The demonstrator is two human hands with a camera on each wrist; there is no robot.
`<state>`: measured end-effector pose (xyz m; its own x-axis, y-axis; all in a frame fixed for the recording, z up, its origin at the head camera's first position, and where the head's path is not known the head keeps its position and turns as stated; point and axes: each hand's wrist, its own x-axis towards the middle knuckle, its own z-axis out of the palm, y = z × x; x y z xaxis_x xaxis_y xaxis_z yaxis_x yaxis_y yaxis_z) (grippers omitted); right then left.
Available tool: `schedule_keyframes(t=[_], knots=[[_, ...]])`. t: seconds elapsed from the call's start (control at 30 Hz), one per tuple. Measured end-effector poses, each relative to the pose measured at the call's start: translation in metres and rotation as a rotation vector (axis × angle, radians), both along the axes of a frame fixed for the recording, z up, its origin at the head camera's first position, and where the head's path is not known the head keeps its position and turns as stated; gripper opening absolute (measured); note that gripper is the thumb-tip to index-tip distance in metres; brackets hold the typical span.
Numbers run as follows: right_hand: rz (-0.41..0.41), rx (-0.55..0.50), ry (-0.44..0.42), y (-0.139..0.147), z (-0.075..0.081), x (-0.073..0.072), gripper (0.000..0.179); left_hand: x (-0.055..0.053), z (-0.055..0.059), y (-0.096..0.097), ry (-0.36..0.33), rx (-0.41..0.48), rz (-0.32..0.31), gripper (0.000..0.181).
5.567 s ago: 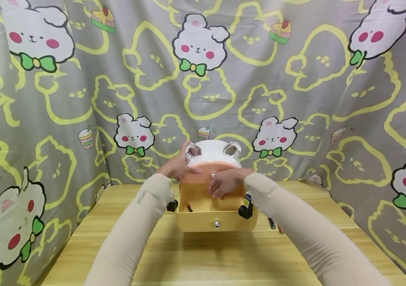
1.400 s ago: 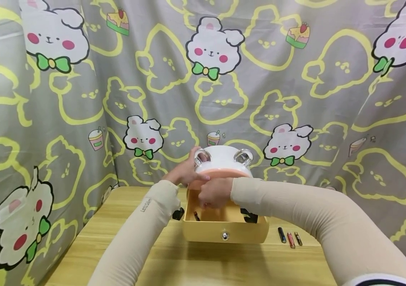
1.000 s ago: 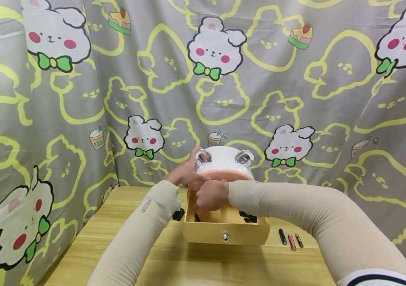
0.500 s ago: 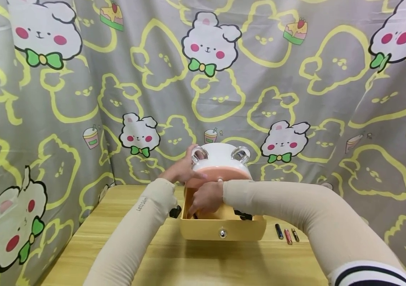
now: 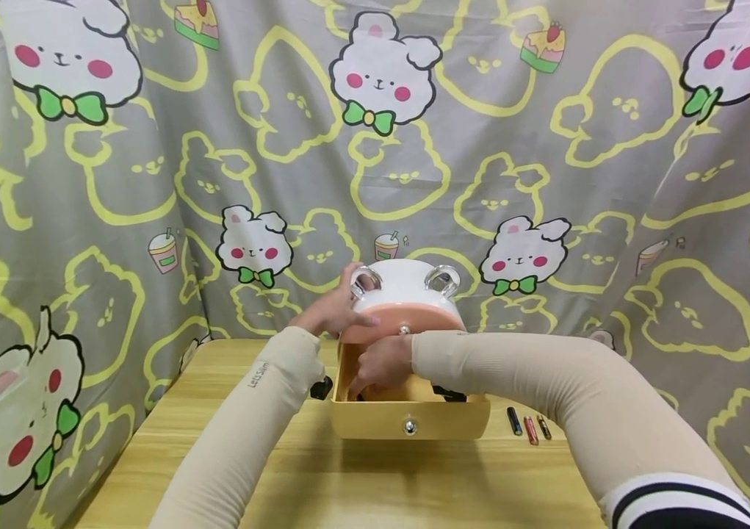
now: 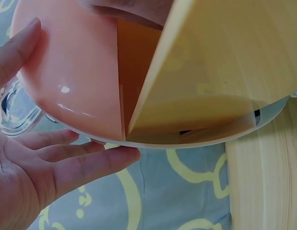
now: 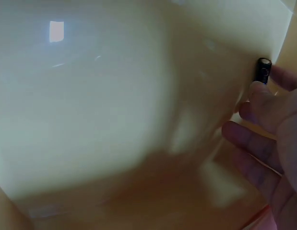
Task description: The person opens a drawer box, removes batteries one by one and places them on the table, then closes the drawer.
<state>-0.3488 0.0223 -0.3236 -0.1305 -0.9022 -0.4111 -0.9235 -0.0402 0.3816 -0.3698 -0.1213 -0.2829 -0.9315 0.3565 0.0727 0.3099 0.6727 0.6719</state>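
Table [image 5: 348,485], open drawer [image 5: 447,422], battery [image 7: 262,70] (pinched near edge)

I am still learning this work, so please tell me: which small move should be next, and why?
Probably the right hand should lift the dark battery from the open drawer: thumb and finger seem to pinch it, and three batteries lie on the table.
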Motion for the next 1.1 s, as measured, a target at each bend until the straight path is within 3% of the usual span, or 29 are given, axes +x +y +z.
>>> schedule_keyframes(t=[0.3,0.53,1.1], knots=[[-0.027,-0.007,0.066,0.009,-0.008,0.001,0.013,0.003,0.0,0.0,-0.011,-0.011,0.022,0.117],[0.027,-0.019,0.174,0.011,-0.009,-0.001,0.011,0.003,0.002,0.0,0.001,0.002,0.011,0.116],[0.009,-0.034,0.273,0.014,-0.011,0.002,0.015,0.002,0.004,0.002,-0.015,-0.005,0.015,0.116]])
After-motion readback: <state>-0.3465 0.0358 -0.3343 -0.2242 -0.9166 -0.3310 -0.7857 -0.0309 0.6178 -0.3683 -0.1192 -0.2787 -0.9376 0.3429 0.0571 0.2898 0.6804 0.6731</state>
